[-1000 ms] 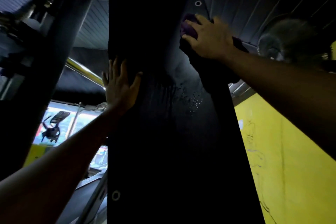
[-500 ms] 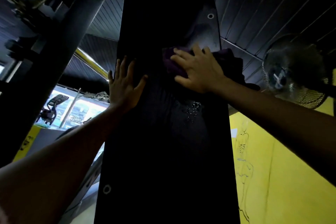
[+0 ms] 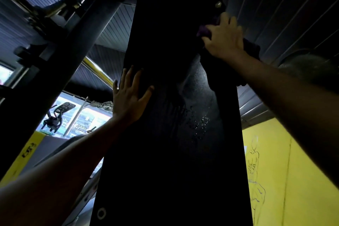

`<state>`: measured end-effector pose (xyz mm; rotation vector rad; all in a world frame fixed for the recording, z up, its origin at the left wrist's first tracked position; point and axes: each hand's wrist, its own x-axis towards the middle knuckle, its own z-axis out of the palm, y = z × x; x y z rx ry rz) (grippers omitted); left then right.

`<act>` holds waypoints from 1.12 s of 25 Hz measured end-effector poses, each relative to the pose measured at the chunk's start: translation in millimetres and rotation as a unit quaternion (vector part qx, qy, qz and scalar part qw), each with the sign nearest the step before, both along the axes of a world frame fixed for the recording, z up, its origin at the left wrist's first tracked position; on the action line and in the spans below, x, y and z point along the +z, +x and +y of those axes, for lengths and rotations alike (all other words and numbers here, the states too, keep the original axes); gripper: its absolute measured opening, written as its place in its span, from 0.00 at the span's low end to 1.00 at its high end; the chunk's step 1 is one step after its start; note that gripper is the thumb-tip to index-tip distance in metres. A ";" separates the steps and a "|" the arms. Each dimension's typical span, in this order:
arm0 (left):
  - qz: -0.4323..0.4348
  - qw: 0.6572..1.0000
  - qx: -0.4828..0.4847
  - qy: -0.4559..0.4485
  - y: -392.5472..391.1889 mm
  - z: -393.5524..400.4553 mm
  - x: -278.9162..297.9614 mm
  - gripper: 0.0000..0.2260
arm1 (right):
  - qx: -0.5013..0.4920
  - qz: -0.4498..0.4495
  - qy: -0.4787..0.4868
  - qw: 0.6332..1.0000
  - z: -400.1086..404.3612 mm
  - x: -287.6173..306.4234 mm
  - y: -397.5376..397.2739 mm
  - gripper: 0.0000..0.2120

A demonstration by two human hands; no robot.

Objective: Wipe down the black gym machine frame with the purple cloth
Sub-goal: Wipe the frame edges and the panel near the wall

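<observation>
The black gym machine frame (image 3: 165,152) rises as a wide flat upright through the middle of the view, seen from below, with water droplets shining at mid-height. My right hand (image 3: 222,37) holds the bunched purple cloth (image 3: 203,32) against the frame's upper right edge, fingers bent over it; more of the cloth hangs dark below my wrist. My left hand (image 3: 129,97) lies flat on the frame's left side, fingers spread and straight, holding nothing.
A second black slanted post (image 3: 55,71) with pulley hardware stands to the left. A brass-coloured bar (image 3: 97,71) runs behind my left hand. A yellow wall (image 3: 293,170) with a line drawing is at the right, a fan (image 3: 308,68) above it, bright windows at lower left.
My right hand has carried the cloth from the middle of the frame up and right to its upper right edge. My left hand stays pressed in the same place.
</observation>
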<state>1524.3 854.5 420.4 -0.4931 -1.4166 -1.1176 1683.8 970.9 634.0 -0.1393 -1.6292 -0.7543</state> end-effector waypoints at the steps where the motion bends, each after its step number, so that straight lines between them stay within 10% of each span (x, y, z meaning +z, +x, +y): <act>1: -0.001 1.000 0.001 0.002 0.8 -0.2 -0.1 0.38 | -0.005 -0.005 0.013 1.000 -4.1 0.0 -4.8 0.19; 9: -0.027 0.999 0.024 -0.007 3.4 -0.8 -1.6 0.40 | -0.139 -0.147 0.168 0.965 21.1 -45.1 22.9 0.35; 15: -0.026 1.000 0.015 -0.001 3.3 1.4 -1.1 0.40 | -0.057 -0.066 0.027 0.996 -4.6 13.2 -0.2 0.29; 28: -0.007 1.000 0.008 0.005 0.7 1.0 -2.3 0.39 | -0.060 -0.091 0.056 0.992 -99.5 20.0 -82.2 0.29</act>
